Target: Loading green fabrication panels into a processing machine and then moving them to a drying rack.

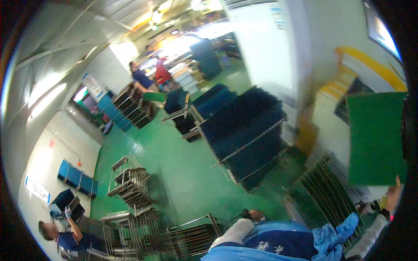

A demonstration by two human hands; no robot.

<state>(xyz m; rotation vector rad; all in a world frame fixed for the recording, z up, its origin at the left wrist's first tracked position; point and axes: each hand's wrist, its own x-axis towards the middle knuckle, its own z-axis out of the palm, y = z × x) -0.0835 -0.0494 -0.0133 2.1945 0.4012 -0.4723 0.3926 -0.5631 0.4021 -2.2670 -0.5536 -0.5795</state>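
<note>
At the right, a flat green rectangular board (376, 139) stands upright in front of a white and yellow machine. My right hand (394, 194) grips it at its lower right corner, the fingers closed on the edge. My left hand (254, 214) is low in front of my body, just past the white sleeve. It is small and blurred, so its fingers cannot be made out. Between my arms, beside the apron, is a slatted rack (331, 187) with thin parallel bars. Blue cloth (339, 235) of my apron is bunched near my right forearm.
Ahead stands a large cart of dark blue stacked panels (248, 135). Metal rack frames (130, 182) are piled on the green floor to the left. A co-worker (65, 235) handles a dark box at the lower left; another person (141, 78) holds a green board farther back.
</note>
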